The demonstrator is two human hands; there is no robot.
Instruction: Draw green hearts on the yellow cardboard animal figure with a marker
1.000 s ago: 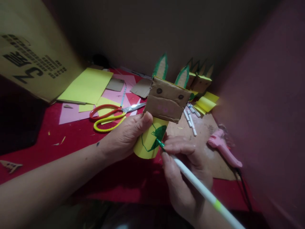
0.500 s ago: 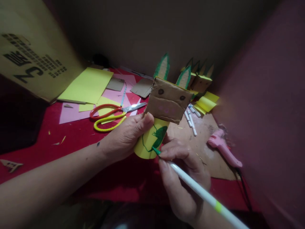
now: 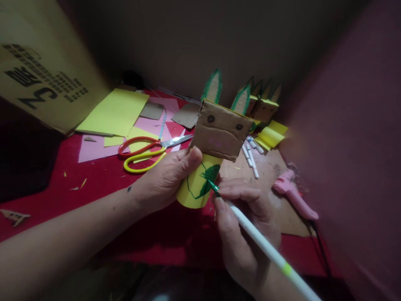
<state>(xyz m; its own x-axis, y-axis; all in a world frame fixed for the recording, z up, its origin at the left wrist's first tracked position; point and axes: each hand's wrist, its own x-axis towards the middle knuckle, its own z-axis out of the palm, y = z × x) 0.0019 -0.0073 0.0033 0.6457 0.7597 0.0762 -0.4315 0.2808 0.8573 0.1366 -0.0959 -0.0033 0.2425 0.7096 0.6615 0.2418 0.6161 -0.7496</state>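
My left hand (image 3: 171, 175) is wrapped round a paper puppet (image 3: 194, 192) with a yellow tube body, holding it tilted above the table. Its square cardboard head (image 3: 222, 133) has two dark eyes, faint pink marks and two green-edged ears. A green shape outlined on the tube is partly filled with dark green. Pinched in my right hand (image 3: 247, 225) is a white-barrelled green marker (image 3: 260, 242), its tip touching the coloured area. The fingers of my left hand behind the tube are hidden.
Scissors (image 3: 144, 154) lie left of the puppet, by yellow paper (image 3: 114, 110) and pink scraps. Rightward are several markers (image 3: 250, 159), a pink glue gun (image 3: 296, 194) with its cord, and a cardboard sheet (image 3: 272, 205). Similar cardboard heads (image 3: 265, 109) stand behind. A large carton (image 3: 46, 62) rises at left.
The marker tip has moved up and slightly right from the lower outline into the shape. More green fills its lower part. My left hand and the puppet have hardly moved.
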